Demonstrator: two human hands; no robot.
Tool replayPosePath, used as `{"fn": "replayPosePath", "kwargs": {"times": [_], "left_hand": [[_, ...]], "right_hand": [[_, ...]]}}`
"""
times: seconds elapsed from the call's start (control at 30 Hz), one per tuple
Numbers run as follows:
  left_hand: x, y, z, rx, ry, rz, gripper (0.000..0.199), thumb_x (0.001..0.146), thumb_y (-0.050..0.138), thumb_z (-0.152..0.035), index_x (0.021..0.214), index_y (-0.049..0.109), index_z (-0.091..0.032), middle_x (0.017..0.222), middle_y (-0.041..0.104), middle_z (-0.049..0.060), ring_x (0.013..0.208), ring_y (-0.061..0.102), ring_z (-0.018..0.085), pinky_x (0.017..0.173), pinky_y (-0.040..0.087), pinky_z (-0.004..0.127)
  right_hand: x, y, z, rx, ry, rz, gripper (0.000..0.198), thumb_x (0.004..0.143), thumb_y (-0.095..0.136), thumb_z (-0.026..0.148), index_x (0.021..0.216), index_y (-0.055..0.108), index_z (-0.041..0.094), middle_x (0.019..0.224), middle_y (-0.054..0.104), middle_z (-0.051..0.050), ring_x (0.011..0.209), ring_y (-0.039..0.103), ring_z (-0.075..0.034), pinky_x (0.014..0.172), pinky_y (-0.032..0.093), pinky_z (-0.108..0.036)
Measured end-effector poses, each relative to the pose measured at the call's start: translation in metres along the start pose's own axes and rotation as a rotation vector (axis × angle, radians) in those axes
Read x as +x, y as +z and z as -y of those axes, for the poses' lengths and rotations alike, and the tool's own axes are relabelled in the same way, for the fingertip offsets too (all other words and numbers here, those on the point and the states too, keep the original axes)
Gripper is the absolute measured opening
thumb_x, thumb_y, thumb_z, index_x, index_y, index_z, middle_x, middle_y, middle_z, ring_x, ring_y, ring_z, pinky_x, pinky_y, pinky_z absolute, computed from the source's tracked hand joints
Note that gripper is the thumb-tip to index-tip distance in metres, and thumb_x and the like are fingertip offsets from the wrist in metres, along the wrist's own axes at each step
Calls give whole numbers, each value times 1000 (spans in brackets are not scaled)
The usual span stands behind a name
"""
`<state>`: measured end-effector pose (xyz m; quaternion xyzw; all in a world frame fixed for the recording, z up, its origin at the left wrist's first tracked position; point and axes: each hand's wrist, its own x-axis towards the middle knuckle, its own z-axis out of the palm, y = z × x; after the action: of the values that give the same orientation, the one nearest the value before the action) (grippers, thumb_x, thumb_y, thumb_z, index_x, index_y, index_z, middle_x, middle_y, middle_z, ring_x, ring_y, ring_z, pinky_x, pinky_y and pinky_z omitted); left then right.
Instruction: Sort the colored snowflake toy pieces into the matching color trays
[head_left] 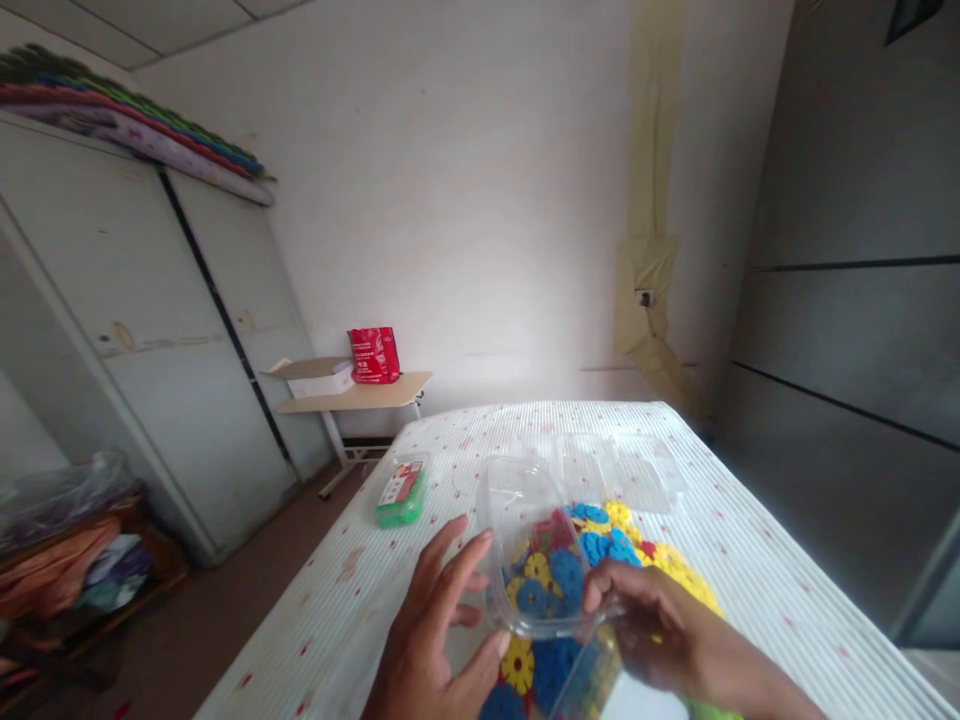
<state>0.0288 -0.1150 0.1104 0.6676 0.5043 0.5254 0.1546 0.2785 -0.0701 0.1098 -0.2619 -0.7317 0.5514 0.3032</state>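
A clear plastic clamshell box (521,488) is tilted in front of me, and blue, yellow and red disc-shaped toy pieces show through it. My right hand (667,625) pinches the box at its near right rim, fingers curled. On the other side, my left hand (446,625) has its fingers spread beside the box; whether the fingertips touch it I cannot tell. Behind and right of the box lie loose blue notched discs (615,546) and yellow notched discs (686,578). More discs are seen below the box, partly hidden by my hands.
A green-filled lidded box (403,492) stands on the left of the cloth-covered table (337,590). Clear empty plastic boxes (630,470) lie at the back right. Beyond, a small table (375,393) carries a red bag (374,356) and a white box (321,380).
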Motion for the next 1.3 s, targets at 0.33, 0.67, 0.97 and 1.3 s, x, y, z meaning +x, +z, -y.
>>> {"fn": "replayPosePath", "kwargs": {"times": [0.33,0.67,0.97,1.3], "left_hand": [[12,-34,13,487,152,391,28,76,50,-14,91,66,-31,111,60,4,86,64,17,75,52,24],[29,-54,37,463,11,321,12,70,61,-25,81,67,-26,112,56,5,96,59,21,83,48,31],[121,-17,116,591,-45,248,16,65,58,-10,79,60,-19,96,54,3,82,56,15,73,46,25],[147,24,170,619,-103,279,21,63,49,4,68,58,-15,81,58,3,82,55,15,76,40,25]], "right_hand": [[9,18,1,57,17,15,42,59,47,-1,93,59,20,89,67,-2,84,62,-17,67,45,-25],[19,28,-7,208,-59,77,54,66,58,8,116,45,26,89,67,-3,73,60,-13,53,38,-20],[4,-7,-8,221,-15,-86,28,72,64,27,96,51,19,79,67,-5,72,58,-15,59,37,-25],[1,-11,-13,222,-4,-83,25,75,64,28,95,52,19,80,67,-5,72,58,-15,61,38,-26]]}}
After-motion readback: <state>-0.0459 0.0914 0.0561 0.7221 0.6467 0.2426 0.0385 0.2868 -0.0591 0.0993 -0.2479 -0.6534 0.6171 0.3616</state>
